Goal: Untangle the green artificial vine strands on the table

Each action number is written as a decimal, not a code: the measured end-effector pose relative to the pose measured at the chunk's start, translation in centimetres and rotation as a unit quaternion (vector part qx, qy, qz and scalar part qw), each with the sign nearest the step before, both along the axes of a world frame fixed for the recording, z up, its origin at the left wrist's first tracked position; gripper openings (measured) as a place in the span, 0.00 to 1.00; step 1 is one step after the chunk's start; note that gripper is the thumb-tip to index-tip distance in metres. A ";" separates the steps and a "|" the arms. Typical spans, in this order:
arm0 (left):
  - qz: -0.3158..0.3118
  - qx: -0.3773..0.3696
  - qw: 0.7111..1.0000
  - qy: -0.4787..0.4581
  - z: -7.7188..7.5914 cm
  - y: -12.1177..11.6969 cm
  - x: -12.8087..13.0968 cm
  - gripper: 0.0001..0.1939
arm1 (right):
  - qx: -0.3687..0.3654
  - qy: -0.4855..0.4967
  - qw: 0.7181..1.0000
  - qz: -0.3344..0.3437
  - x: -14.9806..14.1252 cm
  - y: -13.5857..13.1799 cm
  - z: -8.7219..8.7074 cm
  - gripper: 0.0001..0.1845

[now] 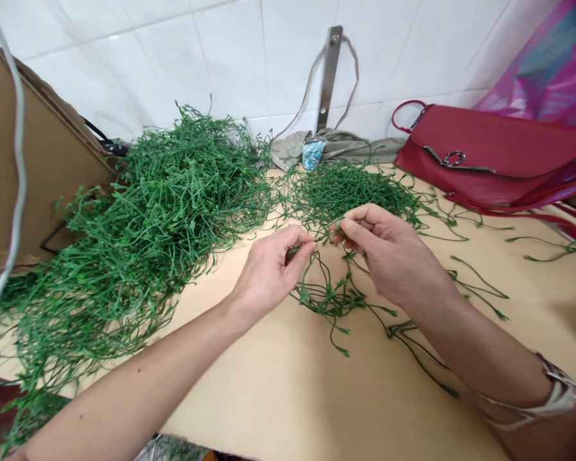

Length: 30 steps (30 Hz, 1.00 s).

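Over the middle of the table my left hand [273,266] is closed in a pinch on a thin green stem, which looks like artificial plant stock. Close beside it, my right hand [393,253] pinches a green stem end [338,225] between thumb and fingers. Both sets of fingertips nearly meet, and they partly hide what they hold. Below them lies a small loose cluster of green stems [330,298] with leafy tips. Just beyond the hands spreads a flat pile of similar stems [350,192].
A much larger heap of green stems [172,192] covers the left side, against a cardboard box [32,166]. At the back stand a small patterned cup [313,153] and a metal bar [329,77]. A red handbag [499,153] lies back right. Stray stems [480,288] dot the wooden tabletop [268,390].
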<state>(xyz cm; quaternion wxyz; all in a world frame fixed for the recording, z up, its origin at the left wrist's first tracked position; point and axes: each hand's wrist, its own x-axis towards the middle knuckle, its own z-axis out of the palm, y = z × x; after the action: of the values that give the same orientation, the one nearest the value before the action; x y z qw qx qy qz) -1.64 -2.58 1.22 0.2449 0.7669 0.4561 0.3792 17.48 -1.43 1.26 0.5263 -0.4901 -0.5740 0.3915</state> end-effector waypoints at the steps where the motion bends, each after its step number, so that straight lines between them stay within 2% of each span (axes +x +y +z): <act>1: 0.001 -0.005 1.000 -0.005 0.0 0.0 0.1 0.08 | 0.000 -0.006 1.000 0.001 0.0 0.0 0.0 0.08; 4: 0.011 -0.026 0.999 -0.022 0.1 0.1 0.1 0.09 | 0.003 -0.051 0.998 -0.019 -0.1 -0.2 -0.2 0.08; 9: -0.020 -0.058 0.998 -0.034 0.4 -0.5 0.0 0.08 | 0.020 -0.116 0.987 -0.109 0.3 0.8 -1.2 0.07; 14: -0.020 -0.078 0.996 -0.048 0.5 -1.4 -0.2 0.09 | 0.059 0.005 0.974 -0.218 3.9 2.3 -0.2 0.12; 17: 0.003 -0.111 0.988 -0.106 0.2 -0.8 -0.3 0.09 | 0.107 -0.020 0.961 -0.253 5.6 2.3 0.8 0.09; 19: 0.014 -0.141 0.979 -0.148 -0.1 -0.1 -0.2 0.10 | 0.115 -0.119 0.952 -0.256 5.9 2.1 0.9 0.04; 22: 0.022 -0.176 0.969 -0.172 -0.4 0.5 -0.3 0.11 | 0.122 -0.282 0.913 -0.267 5.6 2.0 0.4 0.15; 24: 0.025 -0.187 0.966 -0.176 -0.5 0.6 -0.3 0.11 | 0.156 -0.345 0.885 -0.270 5.2 2.0 0.0 0.22; 25: 0.026 -0.189 0.965 -0.179 -0.6 0.6 -0.4 0.11 | 0.181 -0.359 0.877 -0.264 4.9 1.9 -0.1 0.22; 27: 0.025 -0.191 0.963 -0.187 -0.6 0.6 -0.4 0.12 | 0.231 -0.361 0.876 -0.219 4.1 1.5 -0.1 0.19; 30: 0.023 -0.194 0.961 -0.195 -0.5 0.6 -0.4 0.11 | 0.271 -0.325 0.900 -0.108 2.3 0.5 0.0 0.14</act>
<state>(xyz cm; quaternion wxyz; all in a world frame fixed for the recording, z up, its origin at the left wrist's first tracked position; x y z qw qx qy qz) -2.06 -2.01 0.70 0.4642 0.6056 0.4817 0.4310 19.75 -0.91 1.24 0.4619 -0.4881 -0.7403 -0.0194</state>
